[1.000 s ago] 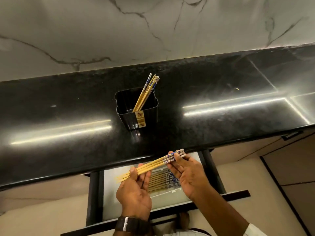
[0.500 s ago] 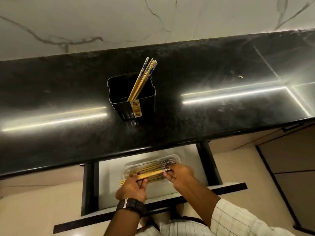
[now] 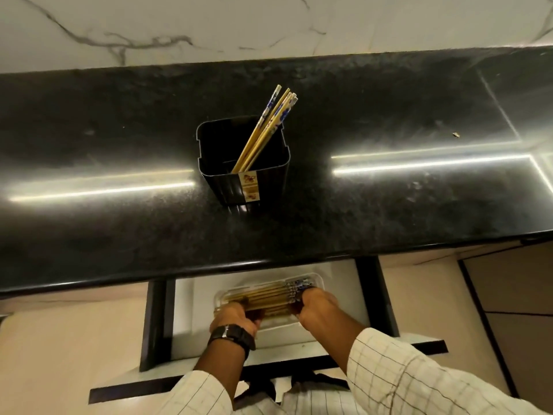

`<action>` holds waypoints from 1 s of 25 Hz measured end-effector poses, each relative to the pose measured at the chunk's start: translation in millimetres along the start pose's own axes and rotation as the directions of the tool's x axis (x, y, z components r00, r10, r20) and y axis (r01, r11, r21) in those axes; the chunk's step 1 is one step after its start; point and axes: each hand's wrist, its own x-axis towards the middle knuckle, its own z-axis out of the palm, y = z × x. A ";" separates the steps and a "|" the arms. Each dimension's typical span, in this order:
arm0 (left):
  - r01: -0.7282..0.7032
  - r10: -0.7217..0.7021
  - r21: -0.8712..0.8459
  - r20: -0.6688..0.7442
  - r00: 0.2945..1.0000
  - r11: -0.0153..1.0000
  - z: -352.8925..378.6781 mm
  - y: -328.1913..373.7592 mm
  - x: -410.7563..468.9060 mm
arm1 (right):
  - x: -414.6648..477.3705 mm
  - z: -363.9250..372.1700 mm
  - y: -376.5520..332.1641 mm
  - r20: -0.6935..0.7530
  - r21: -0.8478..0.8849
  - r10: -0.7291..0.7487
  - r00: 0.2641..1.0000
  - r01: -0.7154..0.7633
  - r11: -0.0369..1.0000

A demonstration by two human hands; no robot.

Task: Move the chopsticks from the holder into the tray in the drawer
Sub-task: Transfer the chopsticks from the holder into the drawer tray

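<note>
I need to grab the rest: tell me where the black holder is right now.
In the head view, the black holder stands upright mid-countertop, slightly left of centre, directly behind the open drawer, with several chopsticks leaning toward its back right corner.

text: none legible | holder [image 3: 243,163] | sticker [image 3: 249,187] (picture only, print too small)

We see black granite countertop [image 3: 119,139] | white veined marble wall [image 3: 209,22] behind it | light strips mirrored on it | beige cabinet fronts [image 3: 74,339] below it

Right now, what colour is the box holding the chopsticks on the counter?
Black, with a small yellowish label on its front; the holder shows clearly in the head view.
</note>
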 end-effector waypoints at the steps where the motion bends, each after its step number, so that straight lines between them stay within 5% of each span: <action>1: 0.010 -0.010 -0.001 0.005 1.000 1.000 0.9 0.4 7.6 | -1.0 5.0 -1.5 0.044 0.077 0.086 0.995 -0.089 0.993; 2: 0.025 -0.025 0.017 -0.011 1.000 1.000 2.0 4.0 -3.4 | -6.6 4.5 -6.3 0.110 0.057 0.079 0.991 -0.086 0.995; 5: 0.032 -0.032 0.013 0.001 0.999 0.999 8.3 14.4 -56.5 | -3.0 1.6 -5.0 -0.036 0.194 0.055 0.998 -0.047 0.980; 8: 0.042 -0.041 -0.021 0.038 0.998 0.999 13.0 7.0 -73.7 | -3.7 2.2 -3.9 -0.118 -0.016 0.021 0.993 -0.023 1.000; 18: 0.116 -0.107 -0.049 0.152 0.982 0.992 12.6 9.7 -70.8 | 2.8 -4.1 -4.8 0.060 -0.124 0.108 0.992 -0.100 0.987; 25: 0.123 -0.104 -0.093 0.188 0.977 0.988 -7.8 11.6 -104.4 | -10.8 -14.1 -5.6 0.172 -0.150 0.050 0.984 -0.024 0.988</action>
